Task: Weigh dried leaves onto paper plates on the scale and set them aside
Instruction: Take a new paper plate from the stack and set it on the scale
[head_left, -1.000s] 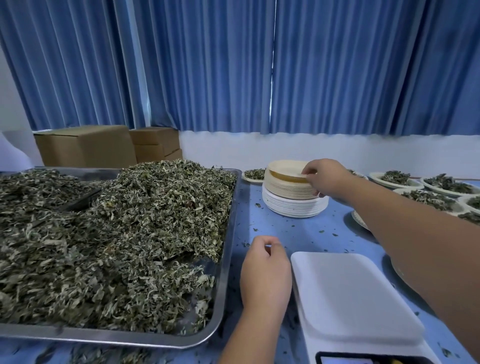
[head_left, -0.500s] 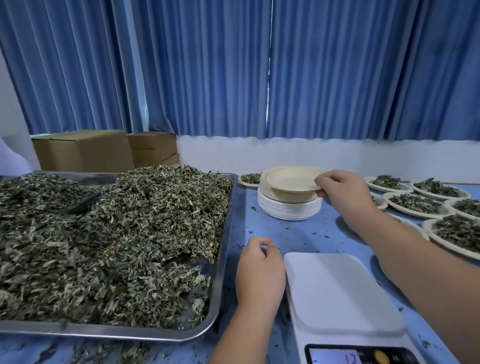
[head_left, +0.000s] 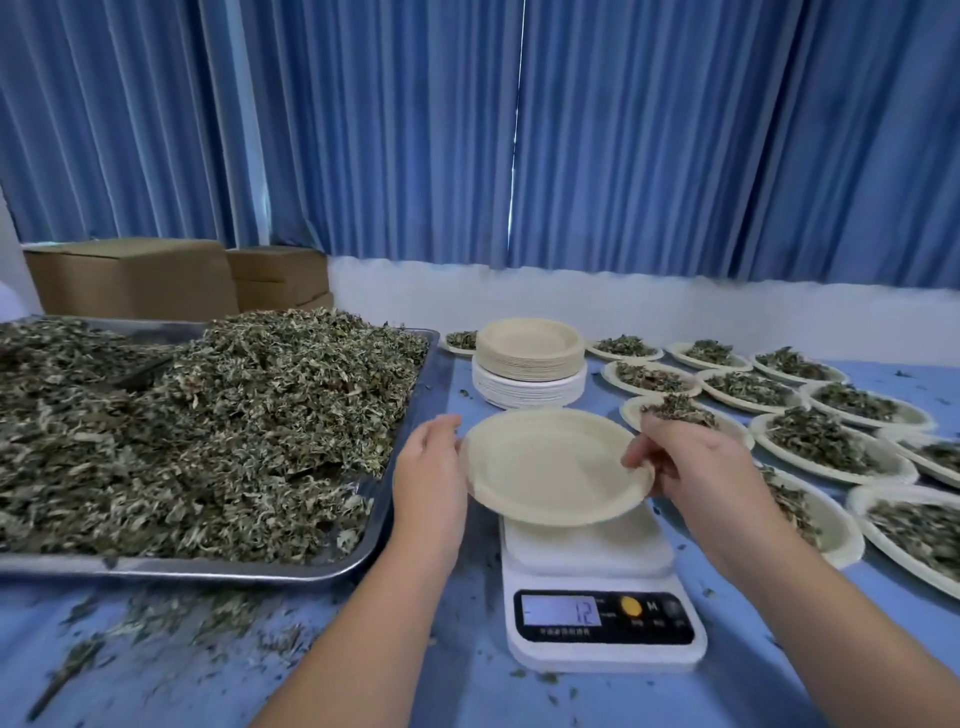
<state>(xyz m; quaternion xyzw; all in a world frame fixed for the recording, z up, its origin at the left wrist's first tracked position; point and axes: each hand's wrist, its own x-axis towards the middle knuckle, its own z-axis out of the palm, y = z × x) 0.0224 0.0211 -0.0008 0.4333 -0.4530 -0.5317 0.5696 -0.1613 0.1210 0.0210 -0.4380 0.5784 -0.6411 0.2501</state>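
An empty cream paper plate is over the back of the white scale, whose display reads 12. My right hand grips the plate's right rim. My left hand touches its left rim with fingers curved. A big heap of dried leaves fills the steel tray on the left. Behind the scale stands a stack of empty plates.
Several plates filled with leaves cover the blue table on the right. Cardboard boxes sit behind the tray at the back left. Loose leaf bits lie on the table in front of the tray. Blue curtains hang behind.
My right hand lifted one plate off the stack and brought it toward me, over the scale. My left hand rose from the table to the plate's left rim.
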